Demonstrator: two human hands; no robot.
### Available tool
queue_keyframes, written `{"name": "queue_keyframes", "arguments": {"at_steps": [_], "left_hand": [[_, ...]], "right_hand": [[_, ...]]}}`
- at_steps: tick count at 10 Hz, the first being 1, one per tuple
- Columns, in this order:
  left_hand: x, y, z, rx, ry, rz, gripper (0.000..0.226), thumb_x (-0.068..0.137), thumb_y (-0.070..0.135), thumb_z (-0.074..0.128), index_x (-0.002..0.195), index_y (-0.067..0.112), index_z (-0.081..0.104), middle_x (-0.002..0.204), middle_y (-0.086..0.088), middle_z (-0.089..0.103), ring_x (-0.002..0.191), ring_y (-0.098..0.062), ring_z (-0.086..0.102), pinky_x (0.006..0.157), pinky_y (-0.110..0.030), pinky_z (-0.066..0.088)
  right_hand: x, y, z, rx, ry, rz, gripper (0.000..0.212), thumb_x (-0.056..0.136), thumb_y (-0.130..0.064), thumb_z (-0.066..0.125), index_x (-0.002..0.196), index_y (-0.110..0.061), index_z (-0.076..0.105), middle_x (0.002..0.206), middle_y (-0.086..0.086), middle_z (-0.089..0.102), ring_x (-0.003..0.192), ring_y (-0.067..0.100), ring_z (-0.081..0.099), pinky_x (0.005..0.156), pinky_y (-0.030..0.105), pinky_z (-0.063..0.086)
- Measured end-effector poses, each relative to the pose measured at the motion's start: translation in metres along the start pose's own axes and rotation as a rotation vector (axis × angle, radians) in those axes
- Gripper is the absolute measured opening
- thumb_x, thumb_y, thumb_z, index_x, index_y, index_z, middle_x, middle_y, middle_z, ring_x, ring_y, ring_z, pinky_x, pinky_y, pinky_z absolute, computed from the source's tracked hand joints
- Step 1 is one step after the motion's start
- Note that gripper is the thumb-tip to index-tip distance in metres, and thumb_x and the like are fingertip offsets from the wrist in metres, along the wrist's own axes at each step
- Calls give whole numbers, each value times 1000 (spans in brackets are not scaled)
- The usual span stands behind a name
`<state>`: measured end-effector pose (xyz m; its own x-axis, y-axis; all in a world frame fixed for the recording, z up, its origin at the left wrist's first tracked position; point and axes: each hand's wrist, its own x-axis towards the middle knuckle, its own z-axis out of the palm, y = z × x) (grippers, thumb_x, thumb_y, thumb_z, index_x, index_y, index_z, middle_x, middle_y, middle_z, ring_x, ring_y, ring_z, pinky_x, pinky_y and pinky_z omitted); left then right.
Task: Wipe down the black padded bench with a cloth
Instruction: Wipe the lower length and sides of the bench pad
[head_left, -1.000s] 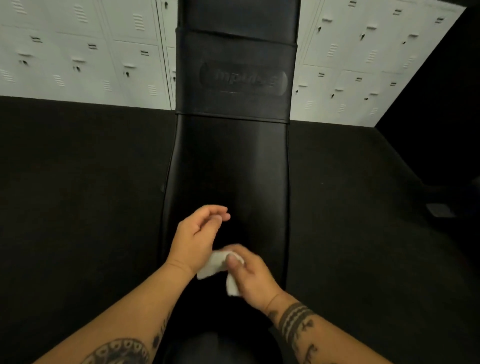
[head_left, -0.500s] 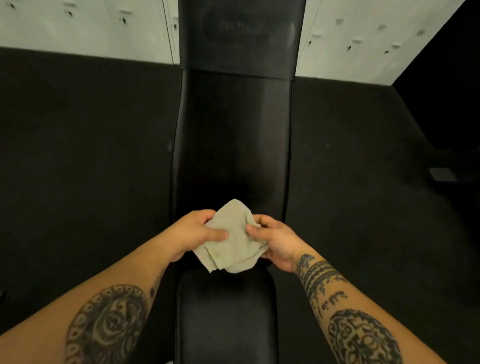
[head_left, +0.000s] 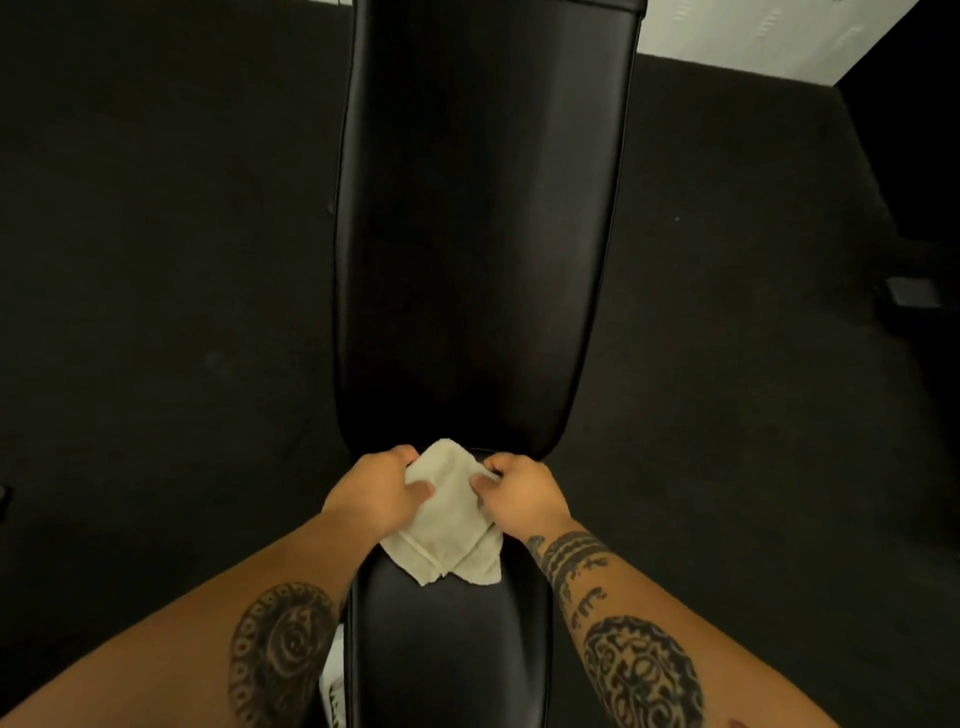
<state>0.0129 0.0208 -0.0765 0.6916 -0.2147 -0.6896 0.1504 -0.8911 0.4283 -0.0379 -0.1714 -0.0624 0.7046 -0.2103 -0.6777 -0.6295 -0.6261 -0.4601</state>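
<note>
A long black padded bench (head_left: 478, 234) runs from the top of the view down the middle, with a separate black seat pad (head_left: 447, 649) below it. A cream cloth (head_left: 447, 525) hangs over the gap between the two pads, its lower corners draping onto the seat pad. My left hand (head_left: 376, 491) pinches the cloth's left edge, thumb on top. My right hand (head_left: 517, 493) grips its right edge. Both hands hold the cloth spread between them, just above the near end of the long pad.
Dark carpet (head_left: 156, 286) covers the floor on both sides of the bench. White lockers (head_left: 753, 36) show at the top right. A dark object (head_left: 909, 293) sits on the floor at the far right. A white shoe (head_left: 332, 686) shows beside the seat pad.
The cloth, bunched in my right hand a second ago, is now unfolded and held by both hands. The view has tilted down and the seat pad has come into sight.
</note>
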Motion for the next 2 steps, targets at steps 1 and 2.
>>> {"name": "queue_keyframes", "arguments": {"at_steps": [1, 2], "left_hand": [[-4, 8, -3, 213, 80, 31, 37, 92, 46, 64, 125, 31, 56, 116, 3, 61, 111, -21, 57, 90, -41, 52], [-5, 13, -13, 247, 126, 50, 46, 96, 40, 58, 140, 28, 50, 133, 1, 56, 124, -23, 51, 99, -43, 48]], "right_hand": [[4, -10, -5, -208, 39, -35, 37, 92, -43, 59, 125, -26, 61, 122, 2, 56, 109, 27, 60, 89, 38, 53], [-5, -1, -6, -208, 64, -3, 54, 92, -43, 59, 142, -23, 47, 139, 4, 44, 123, 29, 52, 98, 41, 49]]}}
